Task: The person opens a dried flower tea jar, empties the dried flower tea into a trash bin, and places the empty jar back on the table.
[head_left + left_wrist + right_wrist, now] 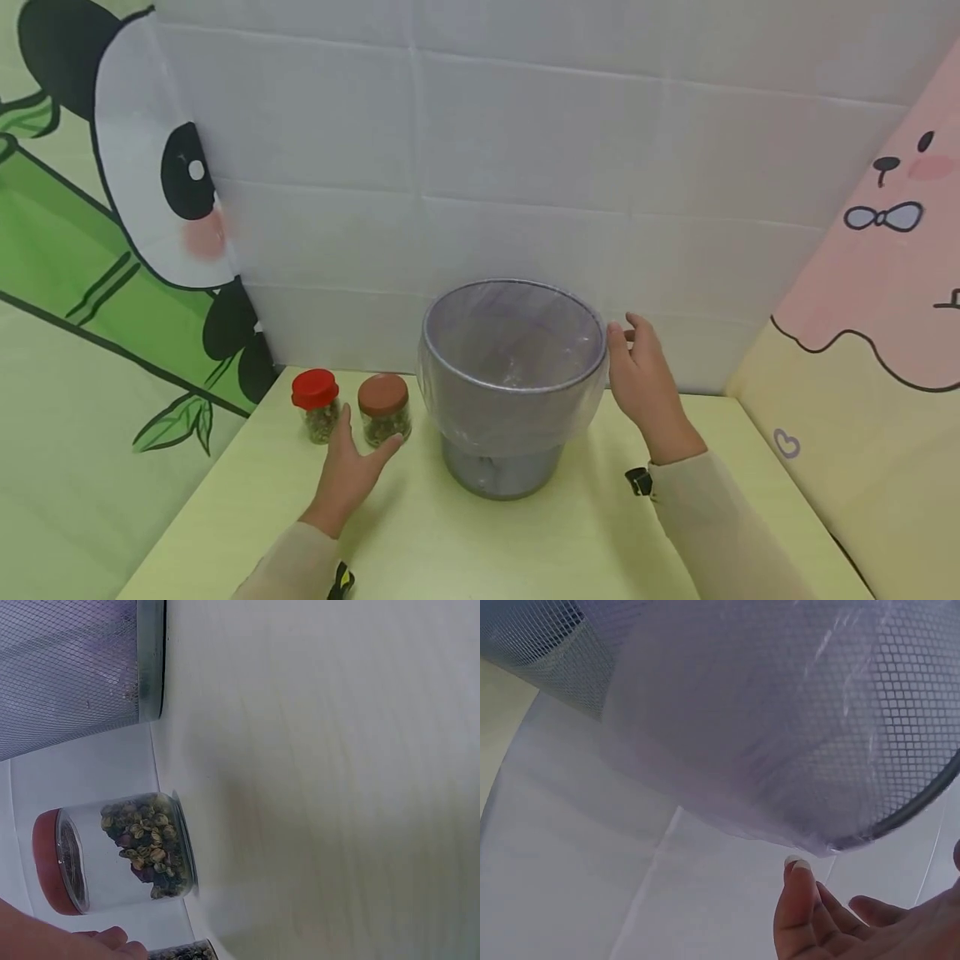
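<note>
A metal mesh bin [501, 475] stands upright on the table, a thin clear plastic bag [727, 735] lining it and folded down over its rim. My right hand [647, 392] is raised beside the rim on the right, fingertips close to the bag's edge, holding nothing. To the left of the bin is a glass jar with a brownish-red lid [384, 410], part-filled with dried buds. Another jar, with a bright red lid [315, 400], sits left of it. Just in front of both jars, my left hand [351, 475] reaches with thumb and fingers spread, nothing between them.
The pale wooden table [450, 550] meets a white sheeted wall [517, 167] behind the bin. Side panels rise at both edges, one with a printed panda [142, 167], the other with a pink cartoon figure [892, 275].
</note>
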A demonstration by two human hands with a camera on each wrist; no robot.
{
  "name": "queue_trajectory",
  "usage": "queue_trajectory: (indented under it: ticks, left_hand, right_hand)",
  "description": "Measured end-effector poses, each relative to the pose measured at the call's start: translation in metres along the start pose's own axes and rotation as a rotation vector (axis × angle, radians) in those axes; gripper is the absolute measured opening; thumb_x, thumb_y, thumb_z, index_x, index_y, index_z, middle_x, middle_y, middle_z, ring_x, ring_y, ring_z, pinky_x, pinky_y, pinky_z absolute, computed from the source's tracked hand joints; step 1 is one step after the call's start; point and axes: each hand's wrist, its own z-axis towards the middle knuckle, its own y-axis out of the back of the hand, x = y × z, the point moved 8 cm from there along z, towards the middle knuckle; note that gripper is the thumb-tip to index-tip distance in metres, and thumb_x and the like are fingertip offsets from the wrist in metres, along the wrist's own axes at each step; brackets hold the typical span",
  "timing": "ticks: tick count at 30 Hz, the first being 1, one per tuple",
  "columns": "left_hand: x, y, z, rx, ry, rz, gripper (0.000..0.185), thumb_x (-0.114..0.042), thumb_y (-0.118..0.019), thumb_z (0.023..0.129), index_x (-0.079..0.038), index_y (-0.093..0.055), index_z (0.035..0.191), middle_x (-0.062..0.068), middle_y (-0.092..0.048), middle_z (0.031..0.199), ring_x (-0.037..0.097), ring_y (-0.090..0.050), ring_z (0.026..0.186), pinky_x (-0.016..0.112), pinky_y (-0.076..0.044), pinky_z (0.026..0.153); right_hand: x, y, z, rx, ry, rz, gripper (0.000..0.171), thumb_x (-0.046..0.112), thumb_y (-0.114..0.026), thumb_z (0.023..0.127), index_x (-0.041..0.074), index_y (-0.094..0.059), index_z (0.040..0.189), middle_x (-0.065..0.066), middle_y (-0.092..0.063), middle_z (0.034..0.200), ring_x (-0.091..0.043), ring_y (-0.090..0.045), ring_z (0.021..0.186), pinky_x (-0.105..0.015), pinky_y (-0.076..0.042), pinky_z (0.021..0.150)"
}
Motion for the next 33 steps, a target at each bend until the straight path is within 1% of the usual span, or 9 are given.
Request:
queue_trajectory:
  ticks: [3, 9, 12, 16, 21, 25, 29, 33]
  left_hand:
    - [-0.002, 0.0, 0.004, 0.005, -0.011, 0.004, 0.116, -0.059, -0.069, 0.093, -0.009, 0.007, 0.165, 0.022, -0.003, 0.17, 0.044, -0.007, 0.155, 0.065, -0.014, 0.12]
    - [0.002, -0.001, 0.009, 0.002, -0.023, 0.016, 0.121, -0.067, -0.068, 0.09, -0.009, 0.007, 0.165, 0.022, -0.002, 0.17, 0.044, -0.006, 0.155, 0.065, -0.014, 0.12]
    - [0.0, -0.002, 0.012, -0.006, -0.038, 0.01, 0.119, -0.062, -0.07, 0.091, -0.008, 0.007, 0.165, 0.023, -0.003, 0.17, 0.044, -0.007, 0.155, 0.065, -0.015, 0.12]
    - [-0.006, -0.004, 0.017, -0.013, -0.059, -0.01, 0.117, -0.056, -0.072, 0.092, -0.006, 0.006, 0.164, 0.023, -0.004, 0.17, 0.043, -0.008, 0.155, 0.064, -0.016, 0.12]
    - [-0.007, -0.006, 0.024, -0.008, -0.049, -0.06, 0.12, -0.058, -0.072, 0.091, -0.007, 0.007, 0.164, 0.021, -0.003, 0.17, 0.041, -0.008, 0.155, 0.063, -0.015, 0.121]
    - [-0.01, -0.006, 0.031, -0.024, -0.059, -0.101, 0.118, -0.052, -0.074, 0.092, -0.007, 0.008, 0.164, 0.022, -0.004, 0.17, 0.04, -0.01, 0.155, 0.063, -0.015, 0.121]
    - [-0.015, -0.007, 0.036, -0.054, -0.088, -0.122, 0.119, -0.049, -0.077, 0.091, -0.006, 0.005, 0.164, 0.023, -0.012, 0.168, 0.039, -0.017, 0.154, 0.061, -0.019, 0.121]
    - [-0.018, -0.01, 0.041, -0.091, -0.1, -0.16, 0.117, -0.043, -0.082, 0.088, -0.004, -0.002, 0.164, 0.024, -0.024, 0.162, 0.039, -0.029, 0.148, 0.059, -0.025, 0.119]
  right_hand:
    - [0.007, 0.001, 0.014, 0.009, -0.011, -0.047, 0.079, 0.057, -0.025, 0.109, -0.001, -0.016, 0.162, -0.028, -0.041, 0.151, -0.046, -0.048, 0.132, -0.064, -0.039, 0.106]
    - [0.016, -0.008, 0.041, 0.061, -0.034, -0.166, 0.076, 0.054, -0.023, 0.109, -0.002, -0.024, 0.159, -0.027, -0.039, 0.153, -0.045, -0.044, 0.137, -0.062, -0.038, 0.108]
    - [0.022, -0.011, 0.055, 0.074, -0.048, -0.23, 0.073, 0.053, -0.023, 0.11, -0.002, -0.029, 0.157, -0.026, -0.039, 0.154, -0.044, -0.044, 0.137, -0.061, -0.039, 0.108]
    - [0.025, -0.014, 0.071, 0.09, -0.074, -0.314, 0.072, 0.052, -0.025, 0.109, -0.002, -0.032, 0.156, -0.027, -0.037, 0.155, -0.046, -0.043, 0.137, -0.062, -0.038, 0.108]
    - [0.02, -0.017, 0.082, 0.127, -0.121, -0.372, 0.071, 0.05, -0.026, 0.109, -0.003, -0.032, 0.155, -0.027, -0.036, 0.155, -0.046, -0.041, 0.139, -0.063, -0.037, 0.108]
    - [0.017, -0.02, 0.09, 0.148, -0.141, -0.396, 0.067, 0.046, -0.027, 0.11, -0.004, -0.033, 0.154, -0.027, -0.04, 0.153, -0.046, -0.043, 0.137, -0.062, -0.037, 0.109]
    - [0.014, -0.024, 0.095, 0.188, -0.158, -0.422, 0.063, 0.041, -0.029, 0.11, -0.006, -0.034, 0.152, -0.028, -0.045, 0.149, -0.046, -0.047, 0.134, -0.061, -0.04, 0.108]
    - [0.012, -0.029, 0.096, 0.227, -0.165, -0.441, 0.058, 0.037, -0.031, 0.11, -0.006, -0.037, 0.148, -0.029, -0.05, 0.143, -0.045, -0.053, 0.127, -0.059, -0.044, 0.103]
